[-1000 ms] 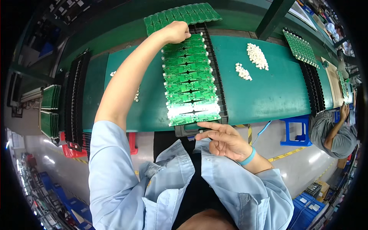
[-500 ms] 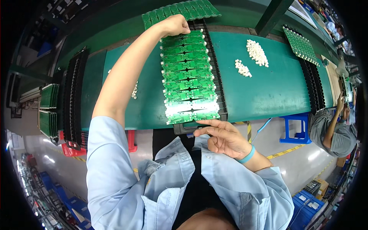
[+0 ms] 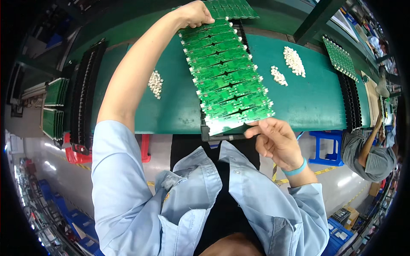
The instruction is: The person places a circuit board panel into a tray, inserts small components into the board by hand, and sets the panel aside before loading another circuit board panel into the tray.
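Note:
A long green circuit board panel (image 3: pixel 226 79), with small white connectors along both sides, lies at a slant between my hands. At its far edge, my left hand (image 3: pixel 195 14) is closed on the panel. My right hand (image 3: pixel 279 143), with a blue band at its wrist, pinches the near edge between thumb and fingers. The panel is lifted and turned over a black slotted rack (image 3: pixel 217 138), which it mostly hides. Behind my left hand, a stack of similar green panels (image 3: pixel 232 9) lies at the far side.
Piles of small white connectors lie on the green bench (image 3: pixel 307 102): a big pile (image 3: pixel 294 62) and a small one (image 3: pixel 279 76) at right, another pile (image 3: pixel 155 84) by my left forearm. Black racks stand left (image 3: pixel 86 94) and right (image 3: pixel 349 100). A person (image 3: pixel 368 155) works at far right.
The panel has come up off the rack, its near end swinging right. My right hand has moved right and up with that edge; my left hand has shifted slightly farther away.

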The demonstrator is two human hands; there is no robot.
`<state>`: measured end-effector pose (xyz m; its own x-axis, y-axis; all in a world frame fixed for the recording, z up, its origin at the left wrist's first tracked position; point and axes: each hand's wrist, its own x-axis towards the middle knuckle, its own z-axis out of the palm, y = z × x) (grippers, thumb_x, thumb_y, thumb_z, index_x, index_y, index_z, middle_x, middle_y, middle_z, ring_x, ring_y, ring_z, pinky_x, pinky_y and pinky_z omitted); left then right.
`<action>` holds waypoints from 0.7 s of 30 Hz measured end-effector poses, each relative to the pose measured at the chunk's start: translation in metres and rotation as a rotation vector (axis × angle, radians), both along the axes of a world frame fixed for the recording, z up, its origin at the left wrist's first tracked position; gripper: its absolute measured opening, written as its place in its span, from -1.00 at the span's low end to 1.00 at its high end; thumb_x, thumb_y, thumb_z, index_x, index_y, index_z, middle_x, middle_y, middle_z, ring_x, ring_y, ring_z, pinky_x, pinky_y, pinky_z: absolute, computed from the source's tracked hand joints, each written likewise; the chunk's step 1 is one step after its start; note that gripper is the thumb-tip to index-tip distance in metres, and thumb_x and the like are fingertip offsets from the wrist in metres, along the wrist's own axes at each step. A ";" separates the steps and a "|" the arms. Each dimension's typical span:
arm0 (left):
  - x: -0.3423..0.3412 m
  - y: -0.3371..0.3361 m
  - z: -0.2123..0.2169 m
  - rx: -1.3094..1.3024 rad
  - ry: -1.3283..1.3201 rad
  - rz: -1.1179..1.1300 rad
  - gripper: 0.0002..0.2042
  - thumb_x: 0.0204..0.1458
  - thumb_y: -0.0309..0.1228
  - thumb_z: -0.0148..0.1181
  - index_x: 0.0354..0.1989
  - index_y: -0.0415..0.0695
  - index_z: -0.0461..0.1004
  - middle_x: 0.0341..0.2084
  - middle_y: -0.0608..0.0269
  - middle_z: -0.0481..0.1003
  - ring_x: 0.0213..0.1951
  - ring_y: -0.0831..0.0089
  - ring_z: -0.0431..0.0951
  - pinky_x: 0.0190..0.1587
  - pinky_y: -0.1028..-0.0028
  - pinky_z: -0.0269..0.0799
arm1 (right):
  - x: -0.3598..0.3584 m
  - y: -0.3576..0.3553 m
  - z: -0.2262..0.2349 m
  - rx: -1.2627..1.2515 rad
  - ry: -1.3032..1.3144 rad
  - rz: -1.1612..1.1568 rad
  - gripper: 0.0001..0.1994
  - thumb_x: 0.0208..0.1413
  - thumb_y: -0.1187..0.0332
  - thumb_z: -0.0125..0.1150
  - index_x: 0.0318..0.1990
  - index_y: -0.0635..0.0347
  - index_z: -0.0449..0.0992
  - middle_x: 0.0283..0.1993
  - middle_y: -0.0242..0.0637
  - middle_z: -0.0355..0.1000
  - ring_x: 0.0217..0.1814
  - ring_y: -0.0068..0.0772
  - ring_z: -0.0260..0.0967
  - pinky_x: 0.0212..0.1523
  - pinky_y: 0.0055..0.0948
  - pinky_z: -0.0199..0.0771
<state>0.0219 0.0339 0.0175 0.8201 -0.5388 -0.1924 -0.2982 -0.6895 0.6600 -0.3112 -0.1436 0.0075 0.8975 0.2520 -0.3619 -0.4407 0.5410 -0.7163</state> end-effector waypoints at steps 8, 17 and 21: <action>-0.030 0.084 0.059 -0.273 0.101 0.053 -0.85 -0.04 -0.46 0.16 -0.61 -0.21 0.50 -0.80 0.30 0.32 -0.81 0.62 0.11 -0.79 0.62 -0.06 | 0.007 0.006 0.062 -0.354 -0.156 -0.106 -0.84 0.15 0.42 0.04 -0.42 0.33 0.38 -0.46 -0.14 0.46 -0.84 -0.70 0.05 -0.88 -0.79 -0.06; -0.051 0.159 0.133 -0.228 0.048 0.471 -0.83 -0.02 -0.47 0.15 -0.64 -0.19 0.46 -0.80 0.35 0.28 -0.80 0.66 0.07 -0.79 0.67 -0.13 | 0.036 0.070 0.155 -0.582 -0.455 -0.025 -0.80 0.17 0.36 -0.01 -0.30 0.37 0.36 -0.50 -0.26 0.41 -0.86 -0.83 -0.03 -0.89 -0.86 -0.11; -0.051 0.216 0.156 -0.215 -0.026 0.634 -0.81 -0.03 -0.45 0.16 -0.65 -0.18 0.44 -0.81 0.37 0.25 -0.80 0.66 0.05 -0.79 0.68 -0.14 | 0.083 0.107 0.176 -0.563 -0.483 -0.104 -0.77 0.12 0.35 0.08 -0.27 0.43 0.44 -0.46 -0.27 0.44 -0.68 -0.80 0.18 -0.75 -0.90 0.07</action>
